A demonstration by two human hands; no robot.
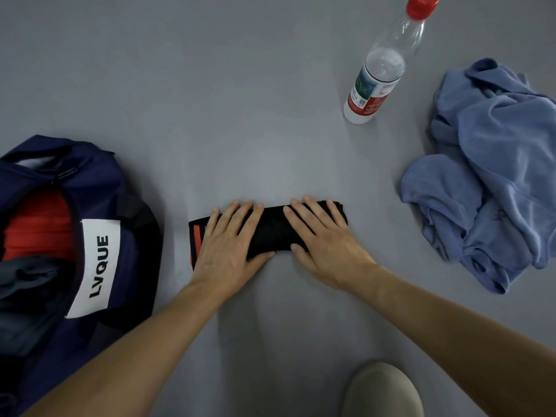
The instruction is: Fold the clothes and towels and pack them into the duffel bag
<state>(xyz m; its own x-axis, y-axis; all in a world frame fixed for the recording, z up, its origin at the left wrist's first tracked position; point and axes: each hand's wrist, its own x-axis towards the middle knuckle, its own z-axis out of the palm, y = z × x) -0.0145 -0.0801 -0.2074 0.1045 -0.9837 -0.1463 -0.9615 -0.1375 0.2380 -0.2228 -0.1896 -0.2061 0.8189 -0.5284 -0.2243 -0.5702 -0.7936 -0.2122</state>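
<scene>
A black garment with red stripes [272, 228] lies folded into a narrow band on the grey surface in the middle. My left hand [230, 239] presses flat on its left half, fingers straight. My right hand [323, 236] presses flat on its right half. To the left stands an open navy duffel bag [99, 188] with a white LVQUE label; a red item [36, 224] and a dark grey-blue item [27, 275] lie inside it. A crumpled blue towel [487, 176] lies in a heap at the right.
A clear plastic water bottle [382, 64] with a red cap stands at the back right, between the garment and the towel. The toe of a beige shoe [382, 389] shows at the bottom edge.
</scene>
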